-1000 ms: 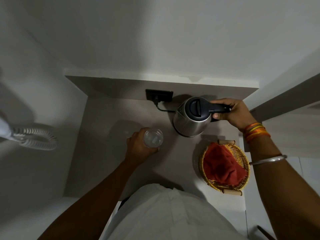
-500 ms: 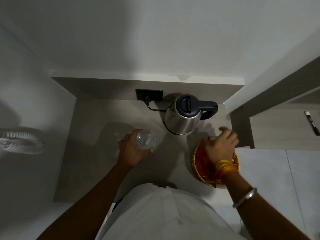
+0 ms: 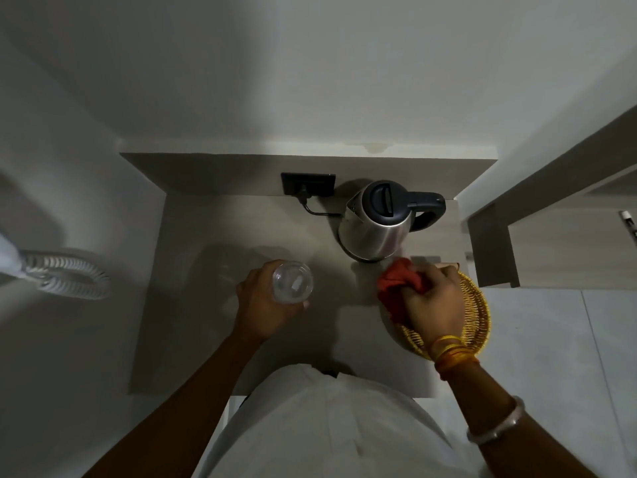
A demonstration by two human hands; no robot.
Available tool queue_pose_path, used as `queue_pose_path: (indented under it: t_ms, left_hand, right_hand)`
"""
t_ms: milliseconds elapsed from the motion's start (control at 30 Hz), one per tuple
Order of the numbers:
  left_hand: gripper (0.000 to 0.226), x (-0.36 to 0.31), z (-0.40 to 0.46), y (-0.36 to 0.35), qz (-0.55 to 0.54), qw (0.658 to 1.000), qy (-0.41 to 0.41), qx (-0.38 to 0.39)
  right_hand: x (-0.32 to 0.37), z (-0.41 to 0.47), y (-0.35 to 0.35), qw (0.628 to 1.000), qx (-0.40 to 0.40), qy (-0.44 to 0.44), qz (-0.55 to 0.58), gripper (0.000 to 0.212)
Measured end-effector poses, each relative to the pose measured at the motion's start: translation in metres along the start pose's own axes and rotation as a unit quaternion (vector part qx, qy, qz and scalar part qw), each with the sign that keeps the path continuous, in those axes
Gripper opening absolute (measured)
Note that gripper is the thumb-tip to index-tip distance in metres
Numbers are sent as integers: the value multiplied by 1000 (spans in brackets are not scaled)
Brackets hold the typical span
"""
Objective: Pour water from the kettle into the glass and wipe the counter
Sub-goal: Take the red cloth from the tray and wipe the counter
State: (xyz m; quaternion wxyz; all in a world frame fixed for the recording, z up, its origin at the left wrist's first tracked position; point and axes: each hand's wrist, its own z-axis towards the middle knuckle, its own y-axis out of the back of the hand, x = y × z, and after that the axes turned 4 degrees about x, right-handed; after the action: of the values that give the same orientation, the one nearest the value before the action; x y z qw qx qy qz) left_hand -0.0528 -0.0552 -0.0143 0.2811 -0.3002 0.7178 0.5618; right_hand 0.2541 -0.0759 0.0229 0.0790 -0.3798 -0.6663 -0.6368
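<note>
The left hand has its fingers wrapped round the clear glass at centre frame, holding it upright at or just above the tabletop; whether it touches, I cannot tell. The right hand clenches a bunched red cloth at the near-left edge of the wicker basket, right of centre. The likely risk is wiping one-handed beside the glass: a sweeping elbow or cloth could knock it and spill. The steel kettle stands upright, upper right of centre, lid shut, black handle pointing right, cord running to the wall socket.
</note>
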Motion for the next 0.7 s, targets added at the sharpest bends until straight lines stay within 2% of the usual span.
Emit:
queue_pose_path:
  t_ms: [67, 100, 167, 200, 267, 367, 433, 500, 567, 667, 700]
  left_hand:
    - [78, 3, -4, 6, -2, 1000, 6, -10]
    - [78, 3, -6, 11, -1, 1000, 8, -17]
    - [76, 7, -13, 15, 0, 999, 11, -32]
    - [75, 8, -17, 18, -5, 999, 12, -39]
    - [77, 12, -24, 24, -28, 998, 16, -55]
    - [78, 14, -31, 34, -18, 997, 11, -79]
    - [80, 10, -33, 43, -14, 995, -5, -99]
    - [81, 9, -32, 52, -37, 994, -21, -101]
    - [79, 8, -26, 63, -67, 992, -28, -100]
    - [77, 1, -16, 76, -91, 990, -39, -105]
    - [76, -2, -13, 81, -89, 989, -43, -113]
  right_hand:
    - [21, -11, -17, 997, -9, 68, 27, 36]
    - [24, -17, -31, 995, 7, 101, 3, 38]
    - [20, -25, -64, 981, 83, 125, -123, 50]
    - [13, -30, -82, 970, 125, 108, -180, 55]
    - [6, -36, -112, 960, 171, 50, -216, 58]
    - [27, -29, -147, 961, 175, -14, -212, 64]
    - [60, -12, -172, 963, 179, -2, -201, 67]
    - [95, 3, -195, 958, 208, 59, -190, 66]
    - [111, 2, -209, 929, 273, 150, -197, 63]
    - [81, -32, -206, 866, 353, 296, -195, 55]
    - [66, -44, -196, 854, 365, 319, -188, 50]
